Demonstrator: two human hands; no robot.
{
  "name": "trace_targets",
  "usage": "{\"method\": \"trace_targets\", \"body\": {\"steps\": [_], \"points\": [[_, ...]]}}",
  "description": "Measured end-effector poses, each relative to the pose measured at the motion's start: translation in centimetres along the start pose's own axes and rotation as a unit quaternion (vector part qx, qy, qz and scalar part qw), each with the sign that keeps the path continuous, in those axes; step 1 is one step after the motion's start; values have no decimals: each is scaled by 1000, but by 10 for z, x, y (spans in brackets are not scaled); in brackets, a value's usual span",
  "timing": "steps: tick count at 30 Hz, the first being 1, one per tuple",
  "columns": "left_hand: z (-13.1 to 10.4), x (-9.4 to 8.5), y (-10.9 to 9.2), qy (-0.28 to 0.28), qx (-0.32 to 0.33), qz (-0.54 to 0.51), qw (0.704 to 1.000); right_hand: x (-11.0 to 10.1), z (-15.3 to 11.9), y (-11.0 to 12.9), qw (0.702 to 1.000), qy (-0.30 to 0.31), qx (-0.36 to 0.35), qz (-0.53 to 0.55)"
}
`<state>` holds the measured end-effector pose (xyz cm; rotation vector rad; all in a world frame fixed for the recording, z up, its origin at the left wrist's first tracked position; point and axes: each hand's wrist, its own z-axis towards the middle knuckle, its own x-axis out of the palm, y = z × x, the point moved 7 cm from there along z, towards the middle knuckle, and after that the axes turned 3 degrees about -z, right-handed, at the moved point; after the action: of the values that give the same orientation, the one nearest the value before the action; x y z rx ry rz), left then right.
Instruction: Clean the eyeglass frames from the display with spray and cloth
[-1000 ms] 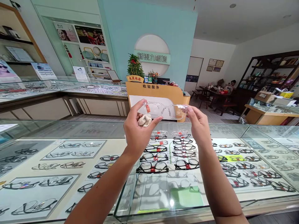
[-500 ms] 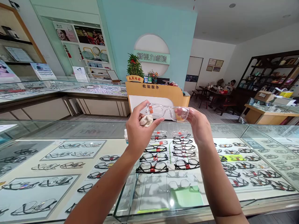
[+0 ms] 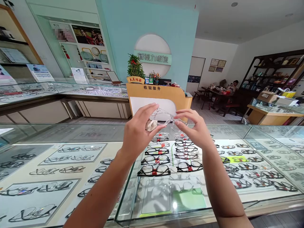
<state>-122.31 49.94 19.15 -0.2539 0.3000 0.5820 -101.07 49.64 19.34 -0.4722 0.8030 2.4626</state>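
Note:
Held up above the glass counter is a pair of clear-framed glasses. My left hand grips its left side between thumb and fingers, with a crumpled whitish cloth tucked in the same hand. On the other side, my right hand pinches the frame with thumb and fingertips. The frame is turned at an angle, and its thin clear parts are hard to make out. Below both hands, dark-rimmed glasses with red tags stand in two rows inside the counter.
The glass display counter spans the foreground, with more glasses on both sides. Beyond it stands a wooden cashier desk bearing a potted plant. Another display case runs along the left. A person sits at a dark table far right.
The glasses have turned from facing flat to an angled pose. My right hand has moved left, closer to my left hand, its fingers now on the frame from the side. The view shifted slightly.

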Motion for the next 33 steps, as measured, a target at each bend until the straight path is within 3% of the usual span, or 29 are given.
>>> {"method": "trace_targets", "body": {"steps": [5,13,20,27,33], "points": [[2,-5,-9,45,25,-8,999,13,0,-2,996,69,15,48],[-2,1,2,94,-111,-144,979,20,0,-15,968,141,87,189],[-1,9,10,91,-168,-246,950,32,-4,-22,924,178,138,309],[-5,15,16,49,-219,-266,938,28,-1,-27,935,105,146,307],[-3,4,11,5,-220,-219,951,9,-3,-35,931,22,179,317]]}}
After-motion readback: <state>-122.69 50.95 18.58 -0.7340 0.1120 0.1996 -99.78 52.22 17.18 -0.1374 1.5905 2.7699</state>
